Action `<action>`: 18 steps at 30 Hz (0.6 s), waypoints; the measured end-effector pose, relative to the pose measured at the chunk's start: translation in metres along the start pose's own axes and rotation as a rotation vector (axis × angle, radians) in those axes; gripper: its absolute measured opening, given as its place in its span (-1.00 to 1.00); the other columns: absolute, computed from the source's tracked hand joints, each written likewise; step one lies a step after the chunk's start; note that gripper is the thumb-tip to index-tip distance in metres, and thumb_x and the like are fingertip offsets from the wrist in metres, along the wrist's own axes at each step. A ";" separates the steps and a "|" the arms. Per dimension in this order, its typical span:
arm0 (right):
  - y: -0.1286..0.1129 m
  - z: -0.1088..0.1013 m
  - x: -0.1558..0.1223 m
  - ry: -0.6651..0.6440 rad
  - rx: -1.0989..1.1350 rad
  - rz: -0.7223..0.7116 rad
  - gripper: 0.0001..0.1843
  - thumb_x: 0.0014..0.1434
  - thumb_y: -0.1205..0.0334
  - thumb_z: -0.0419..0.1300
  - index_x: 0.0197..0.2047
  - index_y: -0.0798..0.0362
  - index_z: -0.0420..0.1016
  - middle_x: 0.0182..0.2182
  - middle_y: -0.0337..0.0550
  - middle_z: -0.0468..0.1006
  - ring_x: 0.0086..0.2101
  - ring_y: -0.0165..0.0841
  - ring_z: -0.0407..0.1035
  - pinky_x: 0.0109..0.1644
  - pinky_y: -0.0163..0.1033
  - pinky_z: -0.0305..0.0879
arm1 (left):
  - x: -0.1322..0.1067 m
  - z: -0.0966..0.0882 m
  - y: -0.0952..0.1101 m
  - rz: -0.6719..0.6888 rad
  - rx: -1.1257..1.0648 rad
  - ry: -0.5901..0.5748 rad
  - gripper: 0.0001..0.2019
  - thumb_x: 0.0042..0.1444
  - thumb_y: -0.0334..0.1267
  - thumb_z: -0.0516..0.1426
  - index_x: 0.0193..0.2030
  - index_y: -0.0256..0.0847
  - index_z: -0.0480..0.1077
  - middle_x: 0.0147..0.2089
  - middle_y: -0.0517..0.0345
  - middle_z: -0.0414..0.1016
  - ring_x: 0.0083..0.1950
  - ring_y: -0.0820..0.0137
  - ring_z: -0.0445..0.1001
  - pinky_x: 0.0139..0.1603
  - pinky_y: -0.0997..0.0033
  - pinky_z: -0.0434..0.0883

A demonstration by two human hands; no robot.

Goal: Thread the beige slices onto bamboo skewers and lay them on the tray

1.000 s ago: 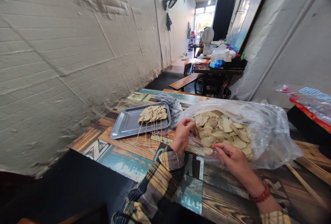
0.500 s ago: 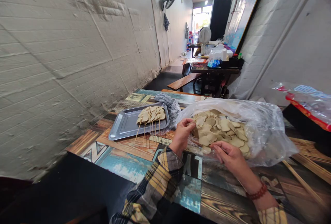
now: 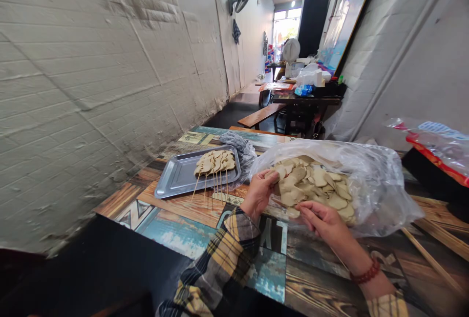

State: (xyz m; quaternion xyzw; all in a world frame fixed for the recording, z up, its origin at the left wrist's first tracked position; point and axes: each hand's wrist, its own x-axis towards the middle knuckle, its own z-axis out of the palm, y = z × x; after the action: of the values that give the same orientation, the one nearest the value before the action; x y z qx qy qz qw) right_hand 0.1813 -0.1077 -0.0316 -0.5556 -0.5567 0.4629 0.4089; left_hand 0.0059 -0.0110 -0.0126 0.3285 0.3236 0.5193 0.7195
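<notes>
My left hand (image 3: 261, 192) pinches a pale round slice at the mouth of a clear plastic bag (image 3: 370, 185) that holds a heap of the same beige slices (image 3: 315, 187). My right hand (image 3: 322, 220), with a red bead bracelet at the wrist, has its fingers closed on a thin bamboo skewer beside the heap. A steel tray (image 3: 176, 176) to the left carries several skewers threaded with slices (image 3: 216, 161), sticks pointing toward me.
The patterned wooden table (image 3: 176, 219) stands against a white brick wall on the left. Loose bamboo skewers (image 3: 428, 258) lie at the right. A red and clear packet (image 3: 436, 146) sits at far right. A grey cloth (image 3: 238, 142) lies behind the tray. Benches and another table stand farther back.
My left hand has drawn a slice slightly out of the heap toward my right hand. My right hand has edged up to the heap with the skewer. The view has shifted a little.
</notes>
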 end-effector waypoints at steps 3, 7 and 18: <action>0.003 0.000 -0.001 0.056 -0.120 -0.097 -0.55 0.20 -0.17 0.20 -0.20 0.05 0.64 -0.63 -0.28 0.41 -0.61 -0.37 0.26 -0.51 -0.28 0.18 | 0.002 -0.003 0.001 0.033 0.001 0.030 -0.56 -0.37 -0.08 0.52 -0.36 -0.30 0.61 -0.41 0.08 0.58 -0.37 0.45 0.47 -0.28 0.48 0.38; 0.006 -0.001 -0.001 0.055 -0.089 -0.105 -0.53 0.24 -0.18 0.17 -0.22 0.07 0.65 -0.70 -0.33 0.32 -0.64 -0.40 0.20 -0.52 -0.29 0.11 | 0.002 -0.004 0.003 0.028 0.025 0.047 -0.56 -0.35 -0.03 0.51 -0.38 -0.31 0.59 -0.43 0.08 0.57 -0.40 0.44 0.45 -0.32 0.46 0.37; 0.010 0.002 0.000 0.206 -0.232 -0.270 -0.55 0.24 -0.17 0.17 -0.29 0.02 0.70 -0.48 -0.06 0.66 -0.47 -0.20 0.52 -0.36 -0.16 0.42 | 0.002 0.000 0.001 0.028 0.008 0.085 -0.57 -0.40 -0.08 0.52 -0.45 -0.33 0.55 -0.50 0.15 0.51 -0.48 0.51 0.37 -0.42 0.52 0.28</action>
State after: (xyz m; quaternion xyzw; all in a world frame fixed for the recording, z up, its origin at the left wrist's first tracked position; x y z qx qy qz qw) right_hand 0.1821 -0.1084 -0.0414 -0.5636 -0.6308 0.2772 0.4557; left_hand 0.0056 -0.0093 -0.0125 0.3135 0.3514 0.5417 0.6963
